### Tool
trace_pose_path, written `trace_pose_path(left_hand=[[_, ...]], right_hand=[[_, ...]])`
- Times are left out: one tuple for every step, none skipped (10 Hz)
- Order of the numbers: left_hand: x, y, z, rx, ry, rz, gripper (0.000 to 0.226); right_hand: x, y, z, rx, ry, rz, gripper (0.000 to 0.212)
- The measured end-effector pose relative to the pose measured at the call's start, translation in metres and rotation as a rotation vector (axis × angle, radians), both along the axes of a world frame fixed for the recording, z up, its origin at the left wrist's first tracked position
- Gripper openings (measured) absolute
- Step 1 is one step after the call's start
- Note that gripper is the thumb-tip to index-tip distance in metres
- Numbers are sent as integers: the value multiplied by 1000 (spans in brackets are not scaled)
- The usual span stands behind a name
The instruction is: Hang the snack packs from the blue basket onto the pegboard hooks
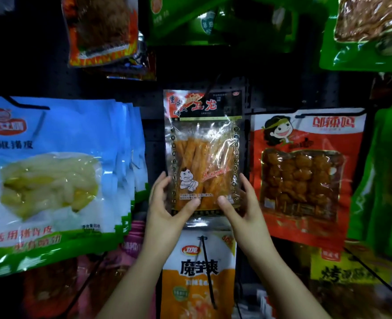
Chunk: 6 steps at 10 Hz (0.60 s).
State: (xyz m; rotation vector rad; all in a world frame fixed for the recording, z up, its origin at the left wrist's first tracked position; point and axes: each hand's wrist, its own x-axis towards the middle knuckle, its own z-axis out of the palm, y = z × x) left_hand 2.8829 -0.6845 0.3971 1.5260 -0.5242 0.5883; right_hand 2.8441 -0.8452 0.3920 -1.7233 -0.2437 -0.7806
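Note:
A clear snack pack (203, 143) of orange sticks with a red and black header is held upright against the dark pegboard (153, 139) in the middle of the view. My left hand (167, 210) grips its lower left corner, thumb on the front. My right hand (241, 210) grips its lower right corner the same way. A thin black hook (211, 86) crosses the pack's top edge; whether the pack hangs on it is unclear. The blue basket is out of view.
Blue and white packs (52, 171) hang in a stack at the left. A red pack (305, 171) hangs at the right, green packs (383, 180) beyond it. A white and orange pack (199, 272) hangs on a hook (207, 261) below my hands. More packs hang above.

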Motion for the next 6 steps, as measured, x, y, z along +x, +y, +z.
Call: trace_pose_path(left_hand=[[11, -1, -3, 6, -5, -5, 71], [18, -3, -1, 1, 1, -24, 66], [16, -3, -6, -23, 2, -16, 60], [5, -1, -15, -11, 29, 24, 58], [-16, 7, -31, -27, 101, 32, 57], [-51, 21, -46, -94, 178, 30, 55]], right_hand=[[8, 4, 2, 3, -10, -16, 79], [13, 8, 4, 2, -7, -35, 77], [13, 10, -1, 12, -3, -37, 77], [6, 12, -10, 13, 17, -9, 80], [-12, 9, -25, 28, 70, -26, 83], [-46, 2, -38, 130, 80, -75, 71]])
